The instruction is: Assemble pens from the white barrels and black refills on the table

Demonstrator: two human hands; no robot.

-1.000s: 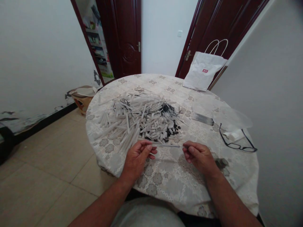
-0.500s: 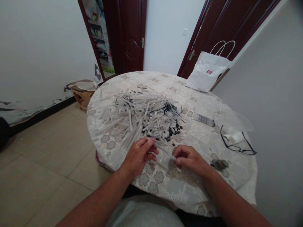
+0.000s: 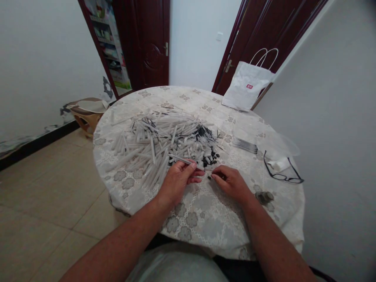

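On the flowered tablecloth [image 3: 214, 231] lies a pile of pale tubes [image 3: 158, 145]. At its near edge, the left hand [image 3: 178, 178] pinches a slim tube [image 3: 180, 158], its long axis slanting from far left to near right. The right hand [image 3: 232, 182], curled, has apparently left the tube's end, so the left seems to carry it alone; whether it grips the small black piece [image 3: 209, 177], I cannot tell.

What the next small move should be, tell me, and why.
Probably have the right hand pinch the small black piece: it lies just beside that hand's thumb and forefinger, while the left hand holds the slim translucent tube. Whether the right hand grips anything now is unclear.
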